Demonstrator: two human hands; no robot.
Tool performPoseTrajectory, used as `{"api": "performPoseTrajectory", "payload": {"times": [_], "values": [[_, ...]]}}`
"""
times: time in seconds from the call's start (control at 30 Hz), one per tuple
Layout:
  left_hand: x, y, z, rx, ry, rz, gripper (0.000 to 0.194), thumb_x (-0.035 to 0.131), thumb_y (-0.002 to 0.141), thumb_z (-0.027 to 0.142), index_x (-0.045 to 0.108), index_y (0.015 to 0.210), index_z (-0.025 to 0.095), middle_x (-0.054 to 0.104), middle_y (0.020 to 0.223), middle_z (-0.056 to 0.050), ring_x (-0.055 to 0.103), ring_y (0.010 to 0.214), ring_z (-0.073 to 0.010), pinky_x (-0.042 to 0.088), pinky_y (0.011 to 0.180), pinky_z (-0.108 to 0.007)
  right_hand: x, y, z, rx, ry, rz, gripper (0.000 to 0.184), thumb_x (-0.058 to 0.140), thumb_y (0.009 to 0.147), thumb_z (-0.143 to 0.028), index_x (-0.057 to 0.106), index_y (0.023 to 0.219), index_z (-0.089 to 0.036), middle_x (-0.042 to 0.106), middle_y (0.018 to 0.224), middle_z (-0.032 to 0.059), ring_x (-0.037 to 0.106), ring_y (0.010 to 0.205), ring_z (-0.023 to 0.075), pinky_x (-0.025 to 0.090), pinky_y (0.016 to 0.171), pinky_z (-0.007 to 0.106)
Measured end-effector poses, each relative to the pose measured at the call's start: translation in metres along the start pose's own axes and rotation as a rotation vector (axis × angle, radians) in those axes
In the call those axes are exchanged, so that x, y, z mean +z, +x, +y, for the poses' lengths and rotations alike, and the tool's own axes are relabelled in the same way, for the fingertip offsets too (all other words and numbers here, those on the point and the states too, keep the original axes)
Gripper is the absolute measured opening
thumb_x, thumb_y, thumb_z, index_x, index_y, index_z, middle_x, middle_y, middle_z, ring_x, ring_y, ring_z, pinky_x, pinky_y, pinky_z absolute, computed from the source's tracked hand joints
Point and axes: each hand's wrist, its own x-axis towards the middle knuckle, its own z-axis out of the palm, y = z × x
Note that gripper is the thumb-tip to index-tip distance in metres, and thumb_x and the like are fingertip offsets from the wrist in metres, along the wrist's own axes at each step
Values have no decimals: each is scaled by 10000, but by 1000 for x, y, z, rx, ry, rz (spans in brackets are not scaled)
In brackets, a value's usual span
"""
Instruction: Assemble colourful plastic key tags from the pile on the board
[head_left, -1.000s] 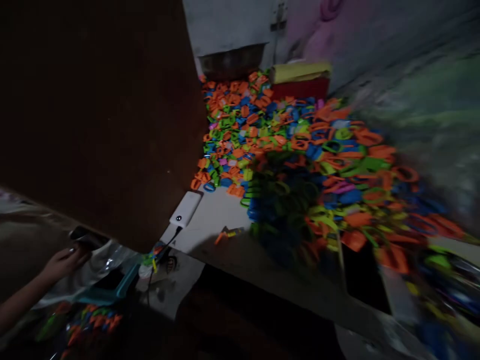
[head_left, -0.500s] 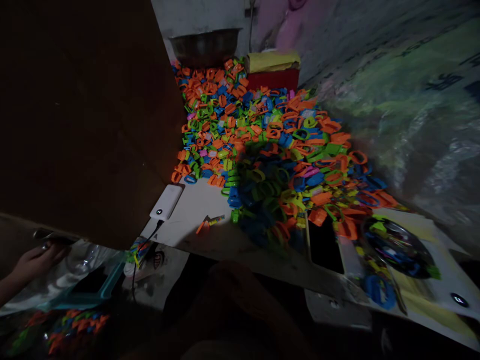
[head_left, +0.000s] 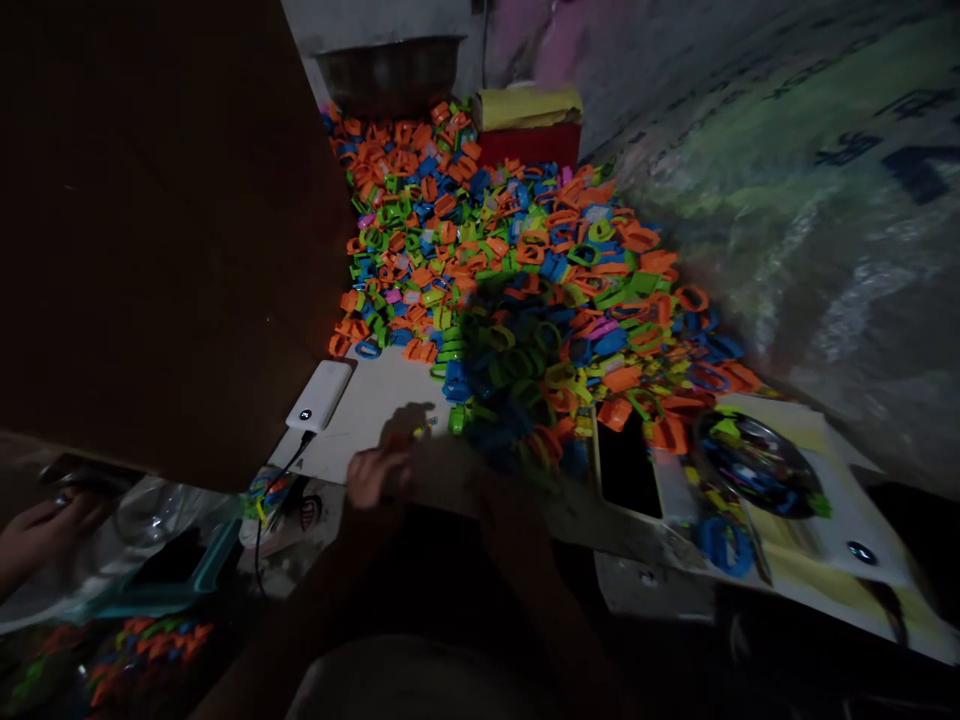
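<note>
Head view: right hand reaches onto the white board, fingers curled at a small orange piece; grip unclear, too dark. Left hand at 8 o'clock touches clear plastic, grasp unclear. Clip pile at 12–2, power bank at 10.

Glossy bright plastic pieces heaped on a matt white board — dull metal bowl, upper middle.

White board: pile of plastic rings, power bank, phone.
</note>
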Motion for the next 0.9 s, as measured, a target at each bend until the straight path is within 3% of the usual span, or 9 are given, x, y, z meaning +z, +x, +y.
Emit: {"api": "performPoseTrajectory", "payload": {"times": [0.03, 0.1, 0.2, 0.33, 0.47, 0.6, 0.7, 0.8, 0.9], "values": [[22, -3, 4, 42, 25, 20, 219, 623, 804, 361, 644, 1000, 266, 659, 1058, -90, 555, 1176, -311, 474, 1017, -533, 4, 0, 0, 3, -19, -3, 290, 414, 932, -174, 660, 1086, -189, 706, 1023, 96, 630, 909, 239, 467, 804, 359], [36, -7, -1, 141, 102, 81, 199, 591, 828, 327, 621, 1004, 239, 637, 1036, -109, 567, 1105, -299, 447, 1011, -528, 12, -1, 2, -5, -45, -9, 284, 415, 941, -193, 654, 1094, -189, 704, 1046, 105, 633, 920, 247, 474, 801, 368], [12, -13, -15, 263, 283, 100, 227, 552, 854, 271, 582, 1075, 237, 598, 1047, -108, 564, 1041, -271, 463, 942, -461, 24, -3, 10, -34, -63, 22, 302, 398, 953, -207, 642, 1128, -181, 694, 1080, 122, 636, 939, 246, 479, 818, 376], [-27, -23, -24, 204, 416, 163, 348, 601, 830, 288, 540, 1168, 236, 533, 1137, -118, 519, 1110, -291, 435, 972, -469, 35, -3, 16, -39, -69, 43, 325, 379, 956, -199, 611, 1184, -186, 700, 1013, 106, 638, 834, 219, 478, 796, 371], [-33, -20, -36, 160, 344, 152, 546, 622, 830, 376, 435, 1321, 231, 472, 1270, -126, 458, 1222, -307, 391, 1045, -492, 32, -3, 13, -55, -67, 23, 301, 382, 973, -240, 619, 1151, -187, 690, 1052, 96, 632, 880, 221, 464, 782, 348], [-10, -5, -45, 131, 267, 21, 741, 681, 790, 410, 337, 1422, 232, 410, 1419, -139, 399, 1315, -324, 361, 1084, -502, 26, -3, 10, -104, -61, 46, 290, 376, 982, -228, 641, 1093, -187, 693, 1032, 85, 621, 914, 221, 439, 786, 332], [16, 12, -41, 107, 191, -89, 770, 723, 752, 402, 385, 1418, 216, 463, 1412, -146, 426, 1312, -329, 360, 1086, -494, 23, -3, 7, -109, -53, 101, 286, 383, 985, -242, 665, 987, -195, 682, 900, 72, 600, 822, 211, 419, 748, 326], [39, 26, -35, 128, 126, -187, 628, 749, 714, 333, 546, 1302, 244, 560, 1341, -109, 488, 1267, -301, 360, 1086, -465, 18, -4, 3, -102, -24, 161, 290, 388, 983, -257, 663, 914, -195, 630, 801, 67, 560, 778, 207, 407, 720, 319], [51, 29, -35, 117, 88, -218, 409, 729, 733, 317, 659, 1130, 255, 635, 1246, -73, 541, 1202, -290, 359, 1070, -489, 16, -5, -1, -78, 64, 223, 246, 402, 973, -253, 631, 920, -179, 617, 872, 88, 550, 851, 216, 430, 761, 332]]}}
